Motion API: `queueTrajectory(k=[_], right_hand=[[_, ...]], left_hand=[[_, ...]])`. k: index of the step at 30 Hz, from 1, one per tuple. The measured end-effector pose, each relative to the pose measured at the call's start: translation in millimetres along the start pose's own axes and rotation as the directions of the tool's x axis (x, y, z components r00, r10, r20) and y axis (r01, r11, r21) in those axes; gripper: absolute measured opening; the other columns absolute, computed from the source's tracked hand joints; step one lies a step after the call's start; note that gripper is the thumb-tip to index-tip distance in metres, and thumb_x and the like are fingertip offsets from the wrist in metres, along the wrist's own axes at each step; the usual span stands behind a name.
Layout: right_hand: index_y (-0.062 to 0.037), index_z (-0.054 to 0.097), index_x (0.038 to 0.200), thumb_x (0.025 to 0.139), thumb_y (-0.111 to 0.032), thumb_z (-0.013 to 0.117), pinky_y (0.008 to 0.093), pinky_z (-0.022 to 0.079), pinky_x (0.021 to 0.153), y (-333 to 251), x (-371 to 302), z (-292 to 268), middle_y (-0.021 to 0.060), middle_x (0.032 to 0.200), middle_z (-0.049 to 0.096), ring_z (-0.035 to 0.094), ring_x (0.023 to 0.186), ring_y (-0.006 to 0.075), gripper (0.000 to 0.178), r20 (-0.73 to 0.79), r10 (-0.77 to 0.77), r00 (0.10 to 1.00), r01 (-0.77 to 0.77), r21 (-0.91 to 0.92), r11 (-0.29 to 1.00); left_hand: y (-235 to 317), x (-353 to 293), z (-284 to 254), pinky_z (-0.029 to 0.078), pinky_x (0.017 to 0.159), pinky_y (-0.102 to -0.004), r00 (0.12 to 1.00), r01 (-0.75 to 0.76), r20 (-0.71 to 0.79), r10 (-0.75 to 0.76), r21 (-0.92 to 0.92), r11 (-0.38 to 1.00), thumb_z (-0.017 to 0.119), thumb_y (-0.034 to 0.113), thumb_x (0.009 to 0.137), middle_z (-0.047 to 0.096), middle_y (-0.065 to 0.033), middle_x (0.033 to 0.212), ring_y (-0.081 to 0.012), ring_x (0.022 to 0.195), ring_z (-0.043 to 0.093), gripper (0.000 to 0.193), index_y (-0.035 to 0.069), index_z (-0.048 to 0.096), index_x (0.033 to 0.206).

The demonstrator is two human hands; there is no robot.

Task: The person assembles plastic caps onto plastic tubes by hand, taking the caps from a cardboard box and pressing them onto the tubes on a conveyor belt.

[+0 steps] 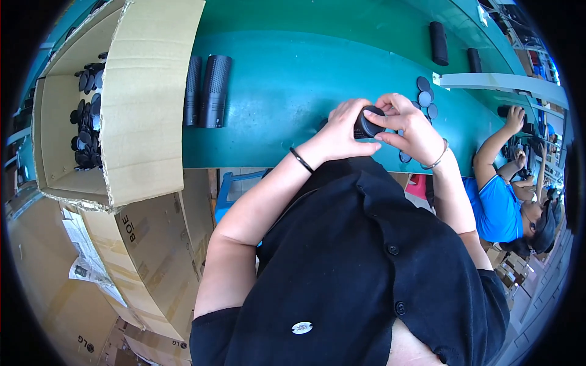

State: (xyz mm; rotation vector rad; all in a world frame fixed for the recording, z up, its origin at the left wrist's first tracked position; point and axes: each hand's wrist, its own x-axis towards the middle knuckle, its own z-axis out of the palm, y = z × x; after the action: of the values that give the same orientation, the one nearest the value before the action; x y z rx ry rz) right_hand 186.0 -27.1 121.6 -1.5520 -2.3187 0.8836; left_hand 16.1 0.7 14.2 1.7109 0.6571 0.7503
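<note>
Black shirt (366, 262) below; both hands' grip holds black cylinder (368, 122) over green table (274, 91).

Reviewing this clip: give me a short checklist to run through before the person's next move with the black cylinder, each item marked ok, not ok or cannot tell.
1. Black perforated plastic cylinder held by both hands over the green conveyor belt: ok.
2. Left hand wraps the cylinder's body: ok.
3. Right hand fingers rest on its round end: ok.
4. End cap seated flush: cannot tell, fingers cover it.
5. Loose dark round discs lie within reach on the belt: ok.
6. Open cardboard box of spare discs stands at the left: ok.
</note>
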Motion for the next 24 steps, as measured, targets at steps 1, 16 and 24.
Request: queueTrajectory(k=[1, 16, 24], right_hand=[[-0.006, 0.066, 0.112, 0.062, -0.001, 0.077, 0.0322, 0.049, 0.081, 3, 2, 0, 0.0108, 0.108, 0.055, 0.055, 0.098, 0.023, 0.051, 0.019, -0.011, 1.0, 0.01, 0.047, 0.999], [-0.0101, 0.062, 0.12, 0.091, -0.013, 0.058, 0.023, 0.053, 0.055, 11, 3, 37, 0.0043, 0.098, 0.055, 0.06, 0.072, 0.0112, 0.029, 0.325, 0.299, 0.897, -0.427, 0.811, 0.4], [-0.0086, 0.062, 0.119, 0.092, -0.008, 0.054, 0.0222, 0.056, 0.056, 7, 0, 52, 0.0064, 0.093, 0.049, 0.062, 0.07, 0.0135, 0.028, 0.106, 0.337, 0.936, -0.307, 0.718, 0.624]], left_hand=[[-2, -1, -3, 0.043, 0.088, -0.0413, 1.0, 0.02, 0.018, -0.019, -0.071, 0.997, 0.072, 0.033, 0.074, 0.054, -0.0182, 0.111, -0.0319, 0.104, 0.054, 0.058, 0.004, 0.046, 0.117], [-16, -25, -14, 0.032, 0.103, -0.046, 0.982, 0.11, 0.182, -0.056, -0.299, 0.948, 0.06, 0.036, 0.083, 0.045, -0.0233, 0.126, -0.039, 0.12, 0.043, 0.067, 0.004, 0.029, 0.134], [-10, -24, -18, 0.031, 0.105, -0.046, 0.97, 0.128, 0.225, -0.087, -0.173, 0.977, 0.068, 0.039, 0.076, 0.041, -0.0227, 0.131, -0.0391, 0.125, 0.039, 0.083, 0.005, 0.025, 0.138]])
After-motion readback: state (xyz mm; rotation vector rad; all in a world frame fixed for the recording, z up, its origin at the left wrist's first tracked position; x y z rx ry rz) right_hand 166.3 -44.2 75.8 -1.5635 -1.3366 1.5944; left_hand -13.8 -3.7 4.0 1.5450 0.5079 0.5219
